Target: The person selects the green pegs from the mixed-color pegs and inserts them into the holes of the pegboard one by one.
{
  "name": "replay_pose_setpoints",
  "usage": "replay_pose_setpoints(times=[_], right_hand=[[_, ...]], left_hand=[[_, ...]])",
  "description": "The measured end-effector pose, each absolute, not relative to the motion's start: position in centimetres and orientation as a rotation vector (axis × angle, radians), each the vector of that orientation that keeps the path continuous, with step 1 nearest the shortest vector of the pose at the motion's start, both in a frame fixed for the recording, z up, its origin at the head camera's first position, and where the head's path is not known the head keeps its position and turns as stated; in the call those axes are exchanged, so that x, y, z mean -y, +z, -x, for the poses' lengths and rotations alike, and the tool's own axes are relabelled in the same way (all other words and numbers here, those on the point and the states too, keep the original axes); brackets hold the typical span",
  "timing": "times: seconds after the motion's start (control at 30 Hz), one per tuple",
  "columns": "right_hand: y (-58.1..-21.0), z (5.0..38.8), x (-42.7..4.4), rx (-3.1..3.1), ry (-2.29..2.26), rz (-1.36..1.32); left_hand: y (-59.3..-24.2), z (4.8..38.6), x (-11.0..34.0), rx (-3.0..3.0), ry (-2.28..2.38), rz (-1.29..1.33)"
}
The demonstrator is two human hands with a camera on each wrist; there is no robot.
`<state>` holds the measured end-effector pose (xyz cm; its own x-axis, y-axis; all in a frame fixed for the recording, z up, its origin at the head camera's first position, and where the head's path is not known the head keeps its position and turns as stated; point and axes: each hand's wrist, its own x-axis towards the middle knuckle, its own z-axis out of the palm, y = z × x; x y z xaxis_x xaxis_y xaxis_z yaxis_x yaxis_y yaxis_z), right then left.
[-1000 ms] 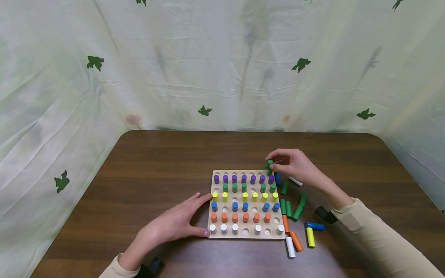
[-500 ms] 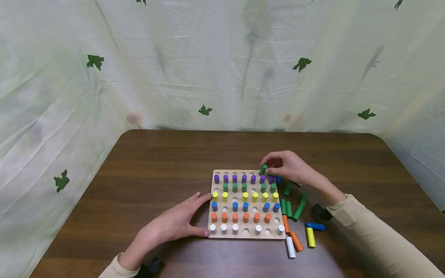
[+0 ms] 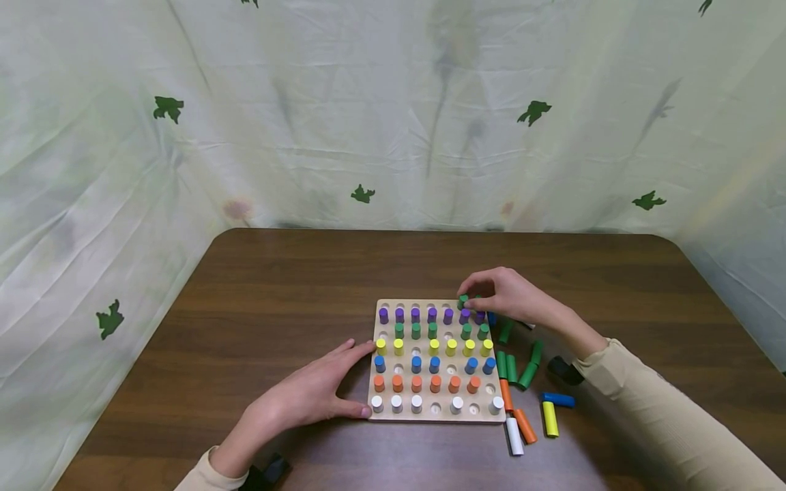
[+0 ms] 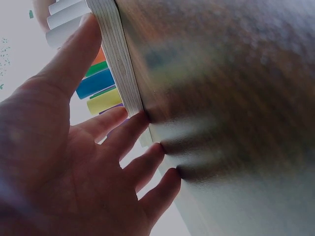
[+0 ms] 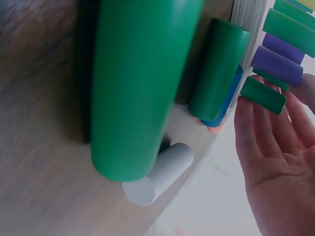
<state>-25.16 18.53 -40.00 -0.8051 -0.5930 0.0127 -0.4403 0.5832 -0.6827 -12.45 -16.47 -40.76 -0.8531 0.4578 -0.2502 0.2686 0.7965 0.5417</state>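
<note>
Your right hand (image 3: 512, 293) is at the far edge of the pegboard (image 3: 425, 417), toward its right corner, and its thumb and fingertips pinch a green peg (image 3: 463, 301). That peg is about upright at the board's far row; you can't tell how deep it sits. A second green peg (image 5: 263, 95) stands beside it at the board's far right corner, mostly hidden from the head view by your hand.

Your left hand (image 3: 310, 389) is at the board's left side, fingers spread and nearly straight. The thumb touches its near left corner, and the index fingertip meets its left edge.

Nearer than the far row, the board carries rows of purple pegs (image 3: 432, 316), green pegs (image 3: 432, 331), yellow pegs (image 3: 434, 347), blue pegs (image 3: 434, 363), orange pegs (image 3: 435, 384) and white pegs (image 3: 416, 404). All but the purple row have gaps.

Just right of the board, loose green pegs (image 3: 527, 376) lie on the brown table (image 3: 295, 273). Nearer you, off its right side, are two loose orange pegs (image 3: 525, 426), a loose white peg (image 3: 514, 436), a loose blue peg (image 3: 557, 400) and a loose yellow peg (image 3: 550, 419).
</note>
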Motion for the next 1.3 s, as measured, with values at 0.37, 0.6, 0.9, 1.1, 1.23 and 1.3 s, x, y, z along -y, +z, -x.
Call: replay_pose_setpoints(times=[0.37, 0.6, 0.9, 1.1, 1.23, 1.3], right_hand=[[-39.6, 24.9, -18.9, -2.623, -1.090, 0.872], [-39.2, 24.3, -19.7, -2.684, -1.094, 0.872], [-38.6, 23.2, -20.8, -2.718, -1.094, 0.844], [-38.6, 22.5, -21.8, -2.731, -1.090, 0.804], [-38.8, 22.0, -22.6, -2.729, -1.061, 0.807], [-39.0, 21.7, -23.0, -2.712, -1.050, 0.818]], left_hand=[[-40.7, 12.5, 16.5, -2.614, 0.706, -0.549], [-40.7, 12.5, 16.5, -2.611, 0.707, -0.543], [-40.7, 12.5, 16.5, -2.599, 0.727, -0.526], [-40.6, 12.5, 16.5, -2.594, 0.728, -0.517], [-40.5, 12.4, 16.4, -2.594, 0.736, -0.520], [-40.5, 12.4, 16.4, -2.593, 0.745, -0.527]])
